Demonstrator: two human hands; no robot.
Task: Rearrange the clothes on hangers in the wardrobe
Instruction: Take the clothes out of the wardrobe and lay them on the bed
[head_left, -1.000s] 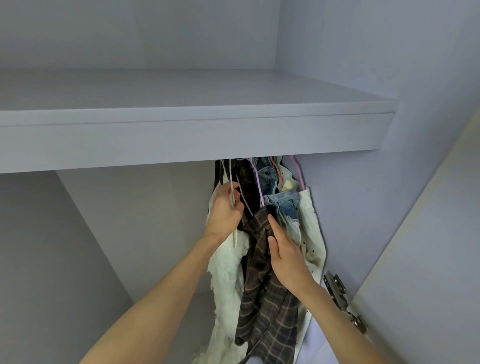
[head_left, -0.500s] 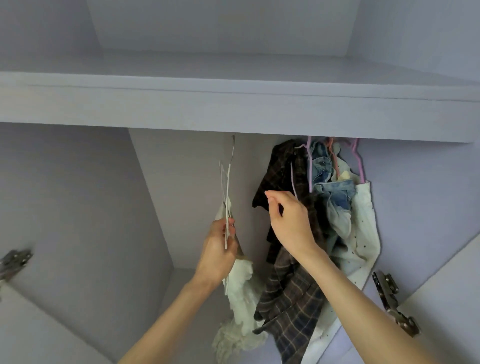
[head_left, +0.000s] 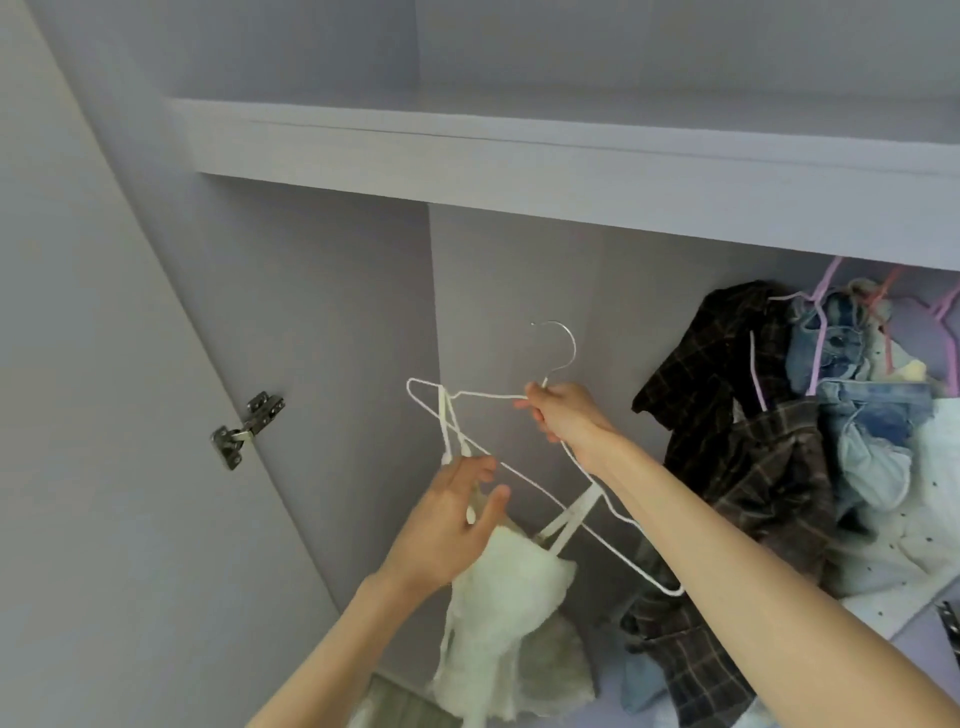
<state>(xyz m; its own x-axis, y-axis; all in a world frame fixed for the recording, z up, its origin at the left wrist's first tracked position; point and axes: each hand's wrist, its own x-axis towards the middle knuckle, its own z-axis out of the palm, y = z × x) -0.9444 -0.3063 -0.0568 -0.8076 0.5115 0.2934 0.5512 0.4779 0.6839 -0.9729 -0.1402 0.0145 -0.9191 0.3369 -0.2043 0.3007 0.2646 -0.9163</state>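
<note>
The person's right hand (head_left: 563, 415) grips the white wire hanger (head_left: 524, 480) at the base of its metal hook, fingers curled round the neck, and holds it clear of the rail in front of the wardrobe's back panel (head_left: 519, 291). The hanger is tilted, its left shoulder high and its right end low, just beside the right forearm. A cream strappy top (head_left: 511, 597) hangs from it by thin straps, one looped over the left shoulder of the hanger, the other over the lower bar. The left hand (head_left: 449, 525) is at the top's upper edge beneath the left strap, fingers loosely spread and touching the fabric; whether that grip pinches the strap cannot be told. At the right end of the wardrobe, under the shelf (head_left: 519, 156), a dark plaid shirt (head_left: 748, 441), denim pieces (head_left: 857, 395) and a white dotted garment (head_left: 919, 525) hang bunched together on pink hangers (head_left: 821, 291). A metal hinge (head_left: 247, 428) sits on the left side wall.
</note>
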